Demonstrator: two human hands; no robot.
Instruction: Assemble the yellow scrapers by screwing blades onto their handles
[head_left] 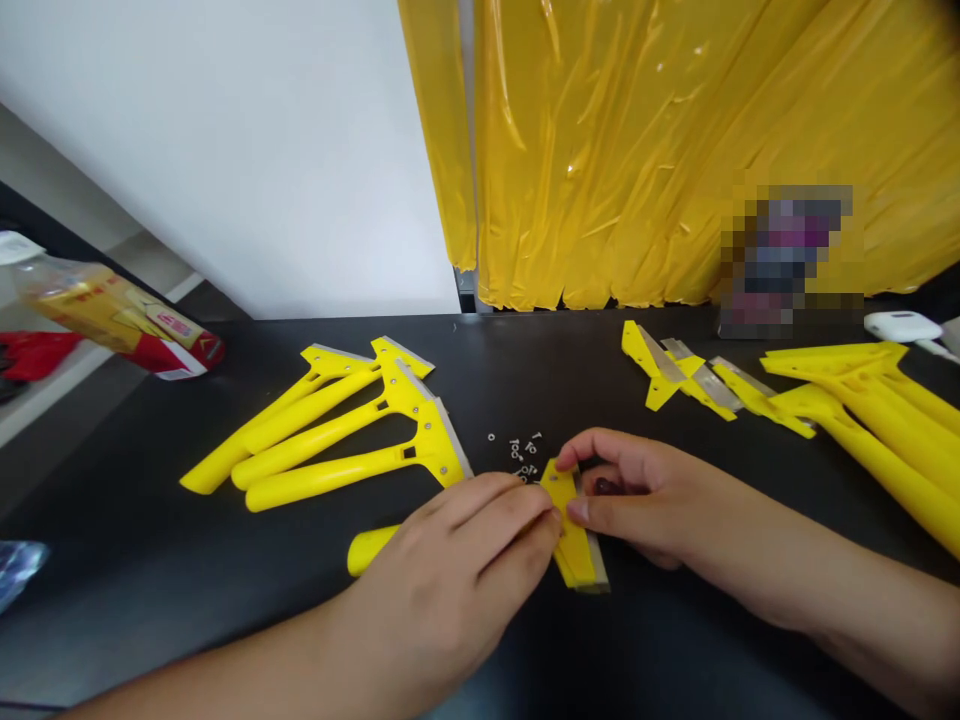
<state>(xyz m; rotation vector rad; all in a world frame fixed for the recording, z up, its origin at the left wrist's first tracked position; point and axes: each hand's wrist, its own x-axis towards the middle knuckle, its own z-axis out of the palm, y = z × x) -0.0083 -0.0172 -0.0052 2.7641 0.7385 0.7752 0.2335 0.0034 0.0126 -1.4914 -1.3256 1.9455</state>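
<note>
Low over the dark table, both hands are on one yellow scraper (574,545) with a metal blade along its right edge. My left hand (469,570) lies across its handle, whose rounded end sticks out on the left; the fingers are bunched together at the head. My right hand (645,490) pinches the blade side of the head between thumb and fingers. One screw shows near the top of the head. Just beyond the hands lie several small screws and nuts (523,452) in a loose pile. What the left fingertips press on is hidden.
Several scrapers with blades (337,462) lie fanned at left. To the right are loose yellow plates and blades (679,372), then yellow handles (847,395). A bottle (124,315) lies at far left, a white case (902,327) at far right. Yellow sheeting (615,150) hangs behind.
</note>
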